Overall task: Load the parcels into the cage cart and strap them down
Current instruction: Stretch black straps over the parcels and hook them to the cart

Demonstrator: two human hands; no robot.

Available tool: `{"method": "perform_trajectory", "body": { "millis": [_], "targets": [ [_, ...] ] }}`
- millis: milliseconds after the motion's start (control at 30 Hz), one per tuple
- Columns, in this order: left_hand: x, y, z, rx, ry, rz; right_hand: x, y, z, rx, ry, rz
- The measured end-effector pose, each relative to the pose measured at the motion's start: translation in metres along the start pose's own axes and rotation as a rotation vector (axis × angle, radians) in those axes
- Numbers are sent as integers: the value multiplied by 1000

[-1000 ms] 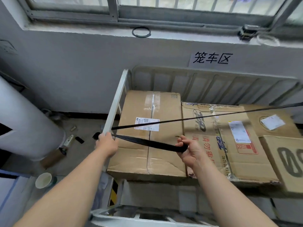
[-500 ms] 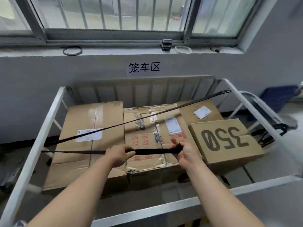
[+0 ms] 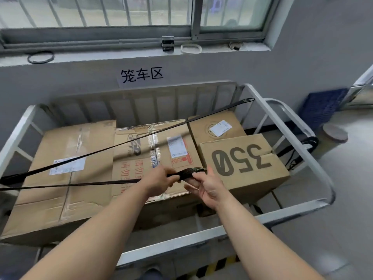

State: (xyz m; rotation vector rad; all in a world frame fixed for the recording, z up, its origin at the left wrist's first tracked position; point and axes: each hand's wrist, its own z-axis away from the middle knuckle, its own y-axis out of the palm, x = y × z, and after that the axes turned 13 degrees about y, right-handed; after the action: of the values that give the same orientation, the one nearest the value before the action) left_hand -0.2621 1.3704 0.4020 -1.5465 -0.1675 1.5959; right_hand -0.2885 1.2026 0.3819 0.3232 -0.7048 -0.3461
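A grey metal cage cart (image 3: 203,237) holds several cardboard parcels: a large box (image 3: 66,174) at left, a taped box (image 3: 153,150) in the middle, a box marked 350 (image 3: 242,164) at right, and a smaller box (image 3: 218,126) behind it. A black strap (image 3: 84,183) runs from the cart's left side to my hands. Its other run (image 3: 181,124) stretches diagonally over the boxes to a hook on the far right rail. My left hand (image 3: 159,178) grips the strap. My right hand (image 3: 205,186) pinches the strap's end just to the right.
A grey wall with a paper sign (image 3: 141,74) and a barred window stands behind the cart. Rings (image 3: 40,57) and a small black device (image 3: 167,43) lie on the sill. A blue crate (image 3: 321,106) and a tape roll (image 3: 333,134) sit right of the cart.
My view swung right from the cart's left rail to its middle. Both hands slid rightward along the strap, drawing its free end over the middle box toward the 350 box.
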Motion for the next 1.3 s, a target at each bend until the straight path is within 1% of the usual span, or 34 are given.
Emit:
{"method": "perform_trajectory", "body": {
  "millis": [67, 133, 233, 367, 433, 500, 567, 600, 733, 867, 967, 1133, 1300],
  "targets": [
    [0, 2, -9, -8, -8, 5, 6, -14, -2, 5, 42, 76],
    [1, 3, -17, 6, -10, -12, 13, -31, -4, -58, 61, 170],
    [-5, 5, -30, 52, 12, -15, 26, -51, -6, -194, 31, 342],
    [-18, 9, -49, 149, 76, -22, 37, -54, -13, -249, -15, 670],
    [-21, 12, -55, 194, 101, -43, 47, -50, -13, -215, -63, 822],
    [-20, 15, -61, 226, 103, -48, 58, -52, -15, -132, -81, 959],
    [-20, 19, -66, 241, 96, -62, 70, -57, -18, -66, -32, 1120],
    [-21, 20, -68, 240, 86, -61, 74, -61, -20, -34, -5, 1162],
    [-30, 35, -84, 222, 41, -66, 88, -83, -32, 81, 121, 1207],
    [-46, 58, -98, 192, -42, -145, 111, -109, -39, 28, 124, 1312],
    [-54, 77, -112, 152, -113, -126, 132, -132, -43, 5, 118, 1335],
    [-63, 105, -135, 118, -220, -130, 157, -169, -52, 61, 150, 1369],
    [-80, 138, -144, 132, -239, -147, 157, -199, -63, 164, 253, 1408]
  ]
}}
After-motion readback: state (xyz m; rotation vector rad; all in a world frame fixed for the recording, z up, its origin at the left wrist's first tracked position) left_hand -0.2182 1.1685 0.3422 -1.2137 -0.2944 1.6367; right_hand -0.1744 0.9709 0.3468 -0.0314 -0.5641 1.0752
